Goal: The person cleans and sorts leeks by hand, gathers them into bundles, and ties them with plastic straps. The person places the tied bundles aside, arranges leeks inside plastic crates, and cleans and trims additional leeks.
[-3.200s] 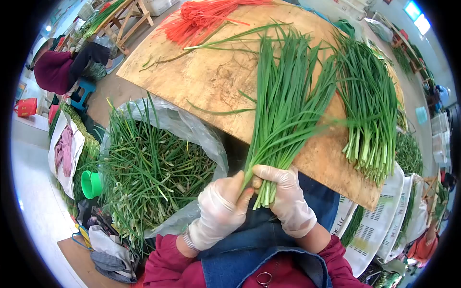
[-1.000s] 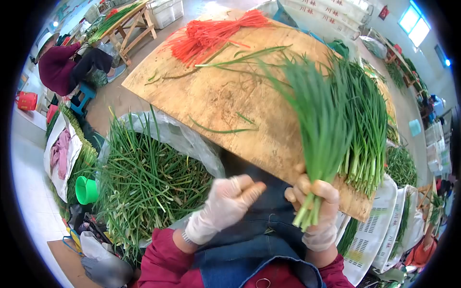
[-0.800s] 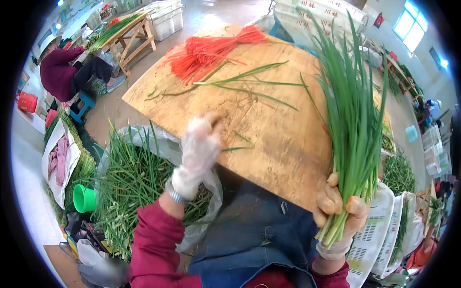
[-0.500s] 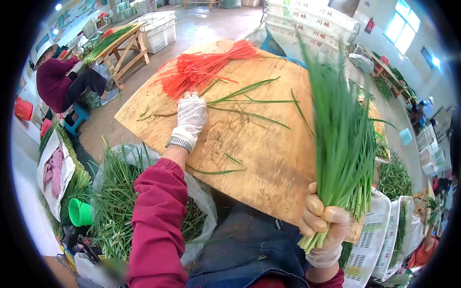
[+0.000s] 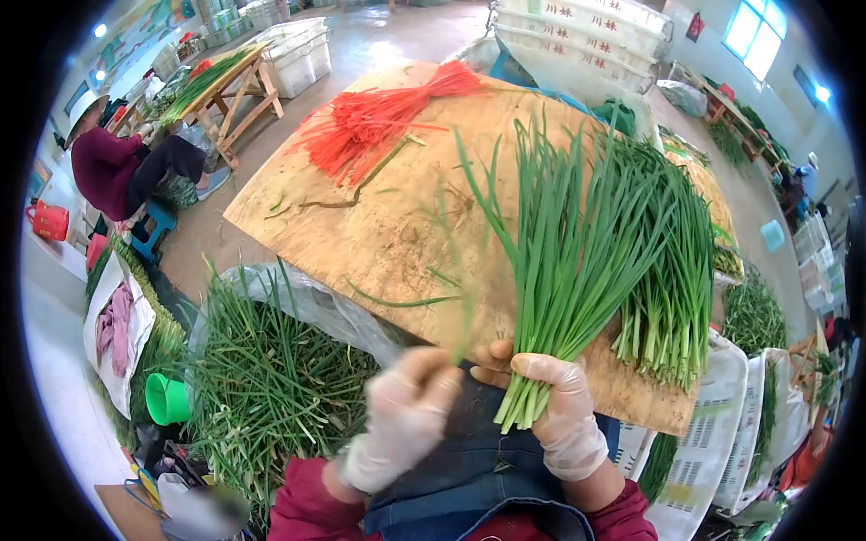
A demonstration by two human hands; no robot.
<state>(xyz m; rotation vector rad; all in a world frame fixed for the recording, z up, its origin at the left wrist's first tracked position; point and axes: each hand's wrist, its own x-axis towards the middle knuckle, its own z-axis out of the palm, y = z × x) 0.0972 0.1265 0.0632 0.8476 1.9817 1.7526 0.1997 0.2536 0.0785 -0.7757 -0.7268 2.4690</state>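
Note:
My right hand (image 5: 559, 406), in a thin glove, is closed round the pale stem ends of a bunch of long green leaves (image 5: 573, 261), which fans out over the board's near edge. My left hand (image 5: 406, 410), gloved and blurred, is left of it with fingers pinched on a few thin green leaves (image 5: 465, 307), smeared by motion. A second green bunch (image 5: 672, 279) lies at the right side of the wooden board (image 5: 406, 234). Red strips (image 5: 379, 117) are heaped at the board's far left.
A plastic-lined container of loose green leaves (image 5: 271, 370) stands left of my lap. White crates (image 5: 704, 433) are at the lower right, more crates (image 5: 577, 41) behind the board. Another person (image 5: 113, 167) sits at the far left near a wooden bench (image 5: 225, 86).
My left hand has come back from beside the red strips toward my lap, with thin leaves from the board in it. My right hand and its bunch have moved left.

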